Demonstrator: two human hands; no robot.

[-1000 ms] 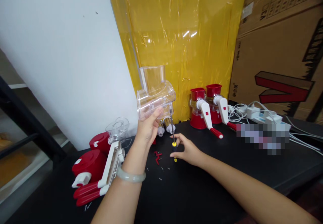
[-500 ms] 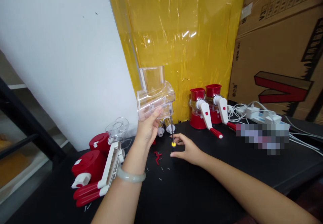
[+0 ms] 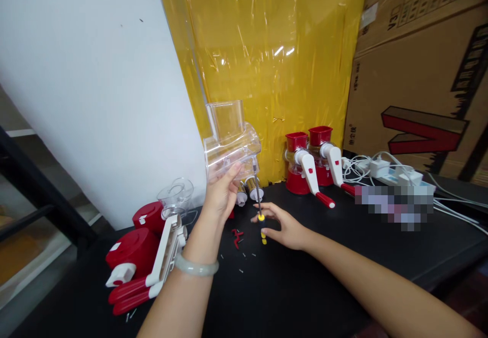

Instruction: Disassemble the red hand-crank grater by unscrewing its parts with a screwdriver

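My left hand (image 3: 221, 195) is wrapped round the lower part of a clear plastic rotary grater body (image 3: 230, 142), holding it raised and tilted above the table. Between the thumb and fingers of my right hand (image 3: 286, 229) is the yellow-and-black handle of a screwdriver (image 3: 262, 223). Its thin shaft points up, and the tip meets the underside of the clear body near its right end. Below my hands lie small red plastic parts (image 3: 237, 238) and several loose screws (image 3: 241, 271). Grater drums (image 3: 253, 189) are partly hidden behind the screwdriver shaft.
Red grater bases (image 3: 134, 254) and white cranks with red handles (image 3: 131, 297) lie at left, beside another clear body (image 3: 176, 195). Two assembled graters (image 3: 301, 170) stand at the back right. Further right are white cables (image 3: 362, 170), a power strip and a large cardboard box (image 3: 415, 79).
The clear body has shifted slightly left in view, still in my left hand. My right fingers have changed their hold, and more of the screwdriver's handle now shows below them.
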